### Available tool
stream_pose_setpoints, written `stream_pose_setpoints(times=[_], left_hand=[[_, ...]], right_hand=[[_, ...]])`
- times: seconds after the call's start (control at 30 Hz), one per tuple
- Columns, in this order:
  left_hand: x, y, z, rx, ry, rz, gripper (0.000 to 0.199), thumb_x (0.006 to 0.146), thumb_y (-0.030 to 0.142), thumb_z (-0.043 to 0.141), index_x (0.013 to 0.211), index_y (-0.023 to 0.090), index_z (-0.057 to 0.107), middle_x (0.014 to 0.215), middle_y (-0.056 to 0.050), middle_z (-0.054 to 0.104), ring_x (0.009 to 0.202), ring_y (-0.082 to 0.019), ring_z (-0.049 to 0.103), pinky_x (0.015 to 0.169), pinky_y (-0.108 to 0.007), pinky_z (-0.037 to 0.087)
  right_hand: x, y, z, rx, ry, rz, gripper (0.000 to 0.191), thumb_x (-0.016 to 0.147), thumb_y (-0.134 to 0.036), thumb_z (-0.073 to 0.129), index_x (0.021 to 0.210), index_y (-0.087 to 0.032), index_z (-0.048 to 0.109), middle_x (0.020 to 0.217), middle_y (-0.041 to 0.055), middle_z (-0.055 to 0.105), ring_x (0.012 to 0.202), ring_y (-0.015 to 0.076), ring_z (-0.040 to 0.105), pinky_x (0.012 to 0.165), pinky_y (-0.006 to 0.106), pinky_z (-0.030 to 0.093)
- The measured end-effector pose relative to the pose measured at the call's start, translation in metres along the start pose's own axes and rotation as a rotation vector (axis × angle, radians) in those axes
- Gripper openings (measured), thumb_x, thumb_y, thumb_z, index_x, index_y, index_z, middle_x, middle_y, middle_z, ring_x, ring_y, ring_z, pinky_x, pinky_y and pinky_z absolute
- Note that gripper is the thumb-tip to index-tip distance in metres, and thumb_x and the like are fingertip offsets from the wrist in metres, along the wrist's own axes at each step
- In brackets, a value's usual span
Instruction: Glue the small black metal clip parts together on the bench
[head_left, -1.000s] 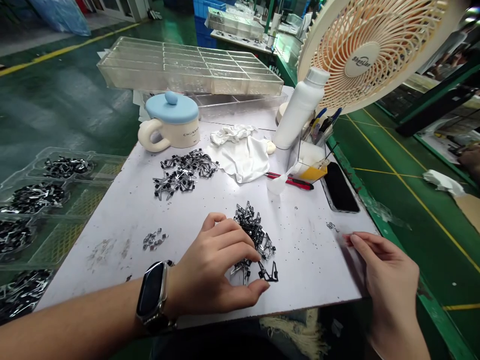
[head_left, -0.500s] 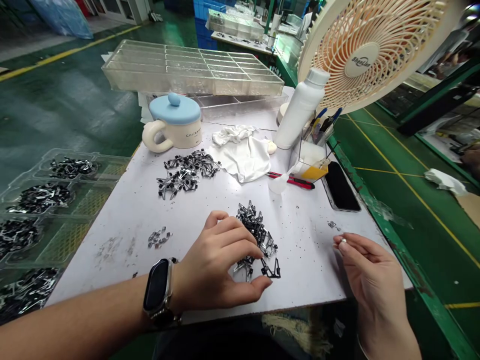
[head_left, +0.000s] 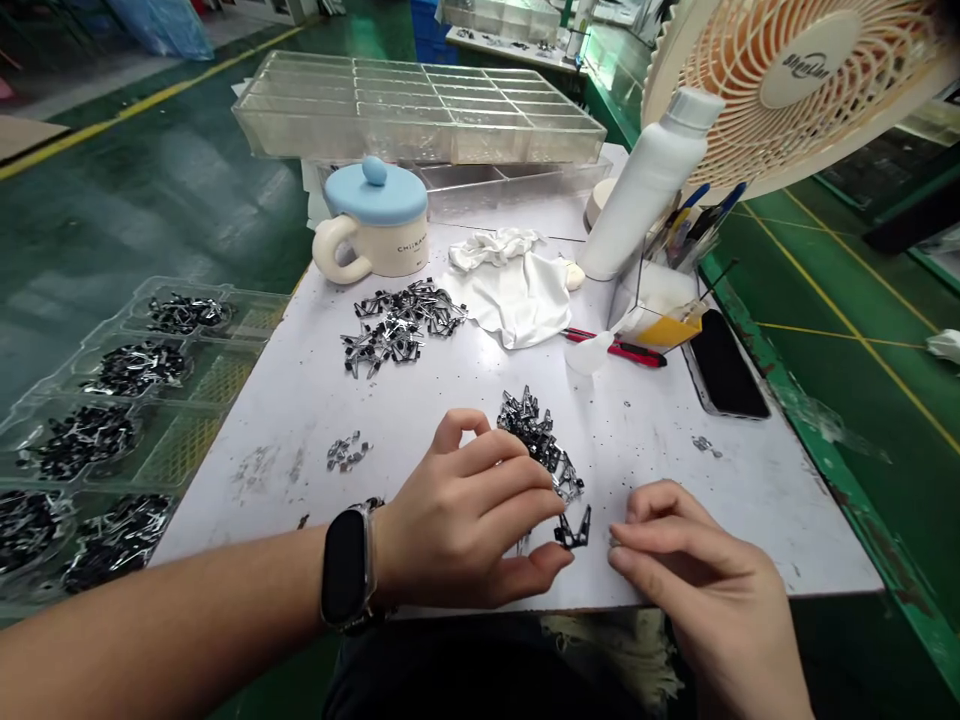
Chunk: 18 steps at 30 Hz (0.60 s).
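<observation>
While the left hand [head_left: 472, 520] curls over the near end of a heap of small black clips [head_left: 538, 445], thumb and fingers half closed, one loose clip [head_left: 573, 530] lies between both hands, just off the left thumb tip. The right hand [head_left: 690, 580] is almost as close, its fingertips pressed together; whether they pinch anything I cannot tell. The heap runs away from the hands across the white table [head_left: 750, 500], on a green factory floor [head_left: 150, 200].

The right hand [head_left: 694, 580] has moved in beside the black clip [head_left: 574, 530] near the left hand [head_left: 472, 520].
</observation>
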<state>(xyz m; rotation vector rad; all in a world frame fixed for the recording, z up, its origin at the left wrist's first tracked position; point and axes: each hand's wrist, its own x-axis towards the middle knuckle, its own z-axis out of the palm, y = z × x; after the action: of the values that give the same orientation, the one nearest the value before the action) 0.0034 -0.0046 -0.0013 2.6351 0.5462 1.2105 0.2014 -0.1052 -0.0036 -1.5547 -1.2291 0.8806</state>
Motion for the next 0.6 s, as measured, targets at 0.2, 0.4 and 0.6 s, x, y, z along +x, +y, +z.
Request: stream_pose_setpoints(times=[0.2,0.4,0.6], left_hand=[[-0.0015,-0.0013,0.0019,0.045,0.041,0.068,0.020,0.073,0.028,0.072,0.087,0.016,0.066,0.082,0.002,0.072,0.077,-0.014,0.058,0.076,-0.035,0.034],[-0.0017,-0.0002,0.0010,0.062,0.049,0.072,0.019,0.072,0.027,0.072,0.086,0.016,0.067,0.082,0.003,0.072,0.076,-0.014,0.058,0.076,-0.035,0.035],[-0.0017,-0.0002,0.0013,0.058,0.047,0.079,0.021,0.072,0.029,0.073,0.086,0.016,0.067,0.082,0.003,0.072,0.076,-0.014,0.059,0.076,-0.036,0.036]], right_hand=[[0.0024,-0.0010,0.0074,-0.126,0.029,-0.010,0.004,0.074,-0.030,0.073,0.078,-0.028,0.074,0.084,0.0033,0.053,0.080,0.0128,0.053,0.065,0.024,0.045],[-0.0009,0.0041,0.0047,-0.207,0.009,-0.103,0.011,0.078,-0.025,0.070,0.086,-0.032,0.071,0.089,0.0019,0.050,0.086,0.0122,0.051,0.066,0.024,0.041],[-0.0010,0.0035,0.0080,-0.271,0.031,-0.174,0.013,0.079,-0.022,0.069,0.087,-0.032,0.069,0.088,0.0009,0.050,0.086,0.0112,0.050,0.068,0.024,0.041]])
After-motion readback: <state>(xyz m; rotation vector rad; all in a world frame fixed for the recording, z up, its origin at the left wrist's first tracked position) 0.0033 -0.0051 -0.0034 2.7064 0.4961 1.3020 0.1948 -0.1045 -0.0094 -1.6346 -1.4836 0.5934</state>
